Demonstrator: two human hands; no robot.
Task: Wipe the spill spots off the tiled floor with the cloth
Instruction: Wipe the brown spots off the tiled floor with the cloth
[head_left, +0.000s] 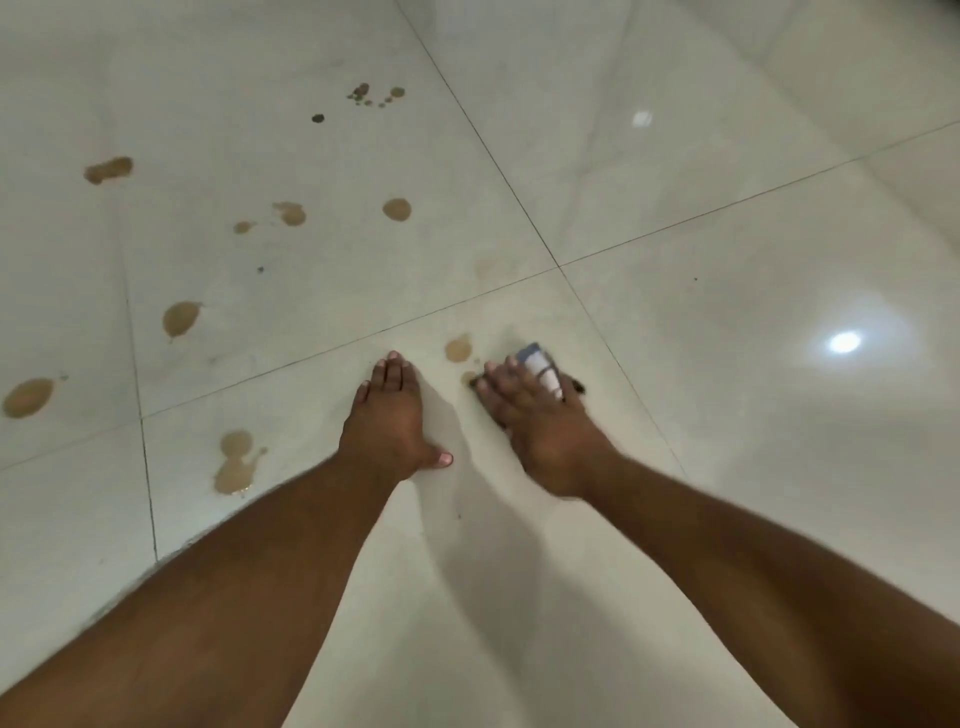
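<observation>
Head view: both arms reach down straight. The left hand (387, 415) lies flat on the tiled floor (727, 312), fingers straight. The right hand (535, 415) presses the cloth (543, 370) down with spread fingers, beside a brown spill spot (458, 348); more spots lie far left.

One cloth (540, 368), two hands (387, 415), roughly twelve spill spots (181, 318)

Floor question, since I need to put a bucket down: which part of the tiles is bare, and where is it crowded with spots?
Bare: the tiles right of the cloth under the right hand, past the grout cross, showing only light reflections. Also the strip between the forearms. Crowded: everything left of the left hand, where brown spill spots scatter to the far edge; one spot lies between the hands.
</observation>
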